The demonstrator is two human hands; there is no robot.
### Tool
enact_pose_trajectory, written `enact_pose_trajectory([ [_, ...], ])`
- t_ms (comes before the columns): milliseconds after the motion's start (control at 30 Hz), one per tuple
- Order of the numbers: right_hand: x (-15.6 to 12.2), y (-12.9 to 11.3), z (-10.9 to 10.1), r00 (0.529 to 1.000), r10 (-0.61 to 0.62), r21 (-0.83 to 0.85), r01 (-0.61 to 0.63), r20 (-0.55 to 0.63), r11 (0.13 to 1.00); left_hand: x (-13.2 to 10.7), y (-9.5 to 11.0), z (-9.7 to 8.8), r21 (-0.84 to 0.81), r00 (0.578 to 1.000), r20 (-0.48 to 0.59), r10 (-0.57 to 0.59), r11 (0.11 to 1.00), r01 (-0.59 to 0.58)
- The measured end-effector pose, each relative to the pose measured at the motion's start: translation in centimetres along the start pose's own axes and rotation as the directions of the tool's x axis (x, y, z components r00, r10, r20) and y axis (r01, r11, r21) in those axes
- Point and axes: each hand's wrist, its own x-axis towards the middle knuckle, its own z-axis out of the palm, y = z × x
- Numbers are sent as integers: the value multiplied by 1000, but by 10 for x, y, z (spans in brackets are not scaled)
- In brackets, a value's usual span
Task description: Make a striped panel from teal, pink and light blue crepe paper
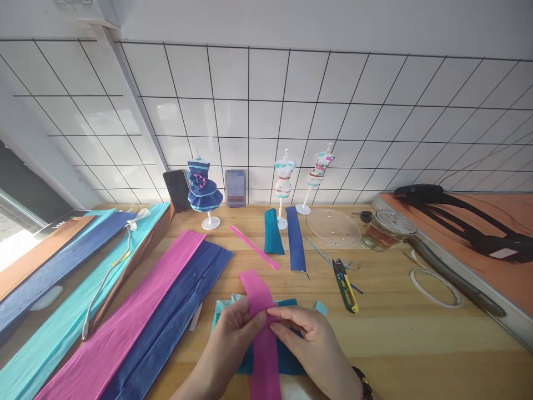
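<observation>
From afar, I saw a wooden table (pixel 400 344) bearing yellow-handled snips (pixel 345 289), a jar (pixel 385 236) and a short blue strip (pixel 296 240).

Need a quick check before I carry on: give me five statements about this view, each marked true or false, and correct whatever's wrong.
1. The left hand and right hand both hold the pink strip. True.
2. The green-and-yellow thread snips lie to the left of both hands. False: they lie on the wooden table, to the right.
3. The leftmost miniature dress form wears a blue dress. True.
4. The black smartphone lies flat beside the snips. False: it stands propped up by the tiled wall, left of the blue dress.
5. A beaded bracelet is on the right wrist. True.
</observation>
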Motion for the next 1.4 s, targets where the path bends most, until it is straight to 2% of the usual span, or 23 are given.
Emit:
enact_pose_trajectory([
  [100,1,3,-2,999,-13,-12,13,-34,1000,-1,2,-3,-49,999,-14,-41,998,41],
  [267,1,1,-6,997,-40,-67,36,-68,997,2,-1,-11,-40,988,-141,-68,997,63],
  [467,-1,-1,-5,984,-163,-136,151,-77,979,1,-3,-12,92,976,-216,-5,995,25],
  [633,0,0,-7,950,-309,-213,294,-42,932,-1,-4,-8,184,955,-284,79,982,-27],
  [800,1,-1,-10,912,-408,-270,402,35,875,-2,-3,-5,198,950,-291,114,979,-57],
  [1100,-1,-4,-9,929,-359,-262,369,86,892,-6,3,0,179,945,-298,133,981,-82],
  [1400,-1,-4,-9,888,-457,-280,450,47,848,-3,-12,-14,319,958,-188,215,936,-147],
])
